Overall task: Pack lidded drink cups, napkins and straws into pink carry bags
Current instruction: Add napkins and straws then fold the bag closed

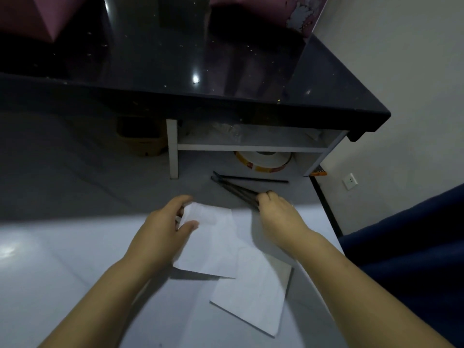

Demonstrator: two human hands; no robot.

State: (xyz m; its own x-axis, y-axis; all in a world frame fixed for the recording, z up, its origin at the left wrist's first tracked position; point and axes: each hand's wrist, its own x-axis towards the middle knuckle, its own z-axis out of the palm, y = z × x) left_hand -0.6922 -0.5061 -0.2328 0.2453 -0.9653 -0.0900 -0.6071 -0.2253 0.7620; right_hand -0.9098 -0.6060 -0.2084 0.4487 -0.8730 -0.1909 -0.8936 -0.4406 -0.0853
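Napkins [251,297] and straws [236,190] on floor [75,272]
Left hand [163,227] holds a napkin [213,244], right hand [278,212] grips straws; pink bags [301,13] stand on table [175,71].

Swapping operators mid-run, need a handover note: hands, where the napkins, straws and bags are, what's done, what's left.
Left hand: pinches the upper napkin at its far edge.
Right hand: grips the straw bundle low over the floor.
On the floor: the lower napkin near the person, the loose straw by the white shelf.
Pink bags stand on the dark counter; their insides are out of view, and no cups are in view.
Done: nothing visibly packed.
Left: collect the loose straw and lower napkin, then bag everything with the cups.
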